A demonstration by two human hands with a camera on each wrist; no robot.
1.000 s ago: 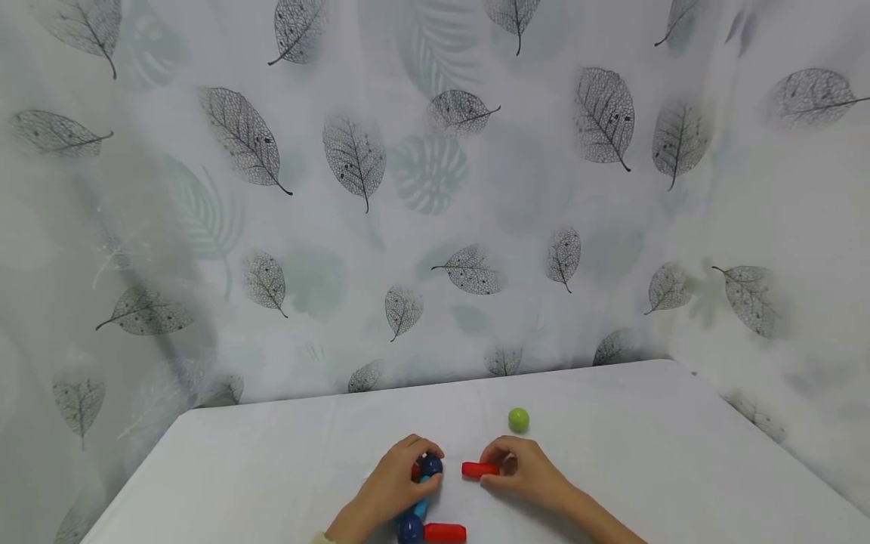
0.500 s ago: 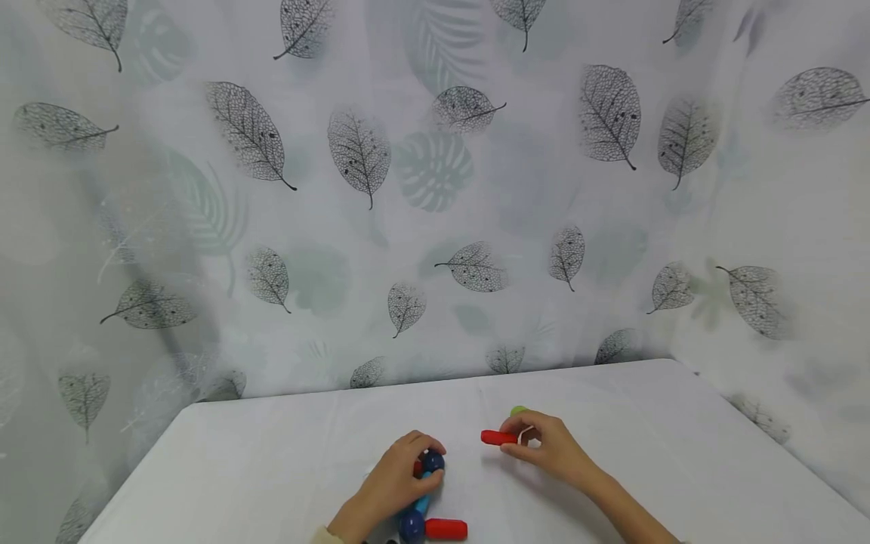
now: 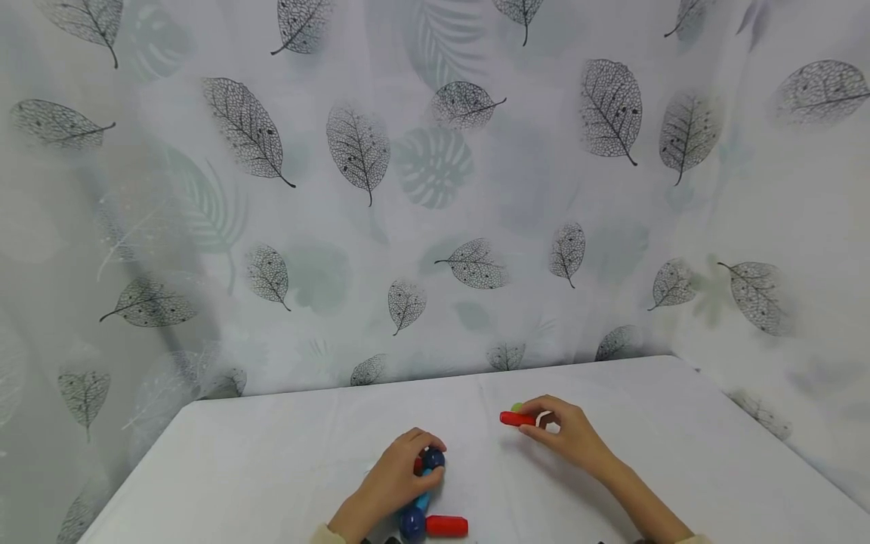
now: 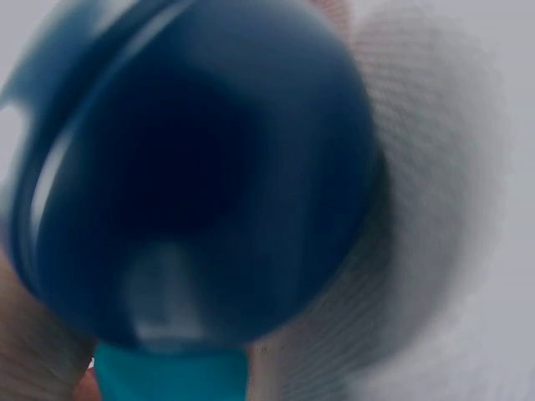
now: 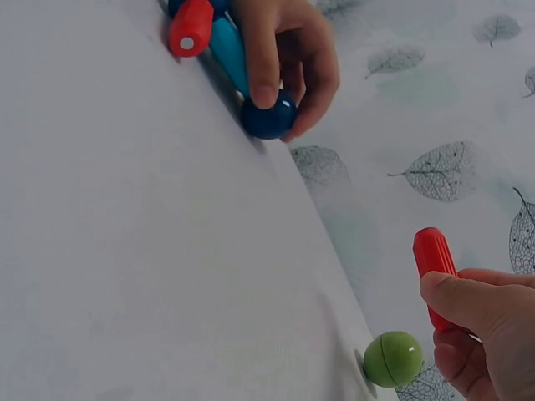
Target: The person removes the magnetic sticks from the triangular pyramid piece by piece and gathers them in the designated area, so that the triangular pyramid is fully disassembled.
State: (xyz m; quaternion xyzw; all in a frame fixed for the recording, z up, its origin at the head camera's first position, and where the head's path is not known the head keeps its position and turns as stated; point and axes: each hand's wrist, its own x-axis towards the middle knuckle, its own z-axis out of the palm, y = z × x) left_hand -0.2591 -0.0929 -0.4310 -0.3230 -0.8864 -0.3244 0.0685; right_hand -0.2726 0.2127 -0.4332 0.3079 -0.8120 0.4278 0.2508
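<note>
My right hand (image 3: 569,435) pinches a red rod (image 5: 432,252) between thumb and fingers, raised above the white table. Just behind that rod in the head view is a green ball (image 5: 393,359), sitting on the tabletop and partly hidden. On the left, my left hand (image 3: 392,479) holds a dark blue ball (image 5: 269,119) with thumb and fingertips. A light blue rod (image 3: 423,502) links this ball to a nearer dark blue ball (image 3: 412,523), from which another red rod (image 3: 446,526) sticks out to the right. A further bit of red shows behind my left fingers.
The white-covered table (image 3: 272,453) reaches back to a hanging curtain (image 3: 435,227) printed with leaves. Dark small items (image 3: 392,540) peek in at the bottom edge of the head view.
My right hand has lifted the red rod and carried it away from me and to the right, up to the green ball. My left hand has kept its place on the joined pieces.
</note>
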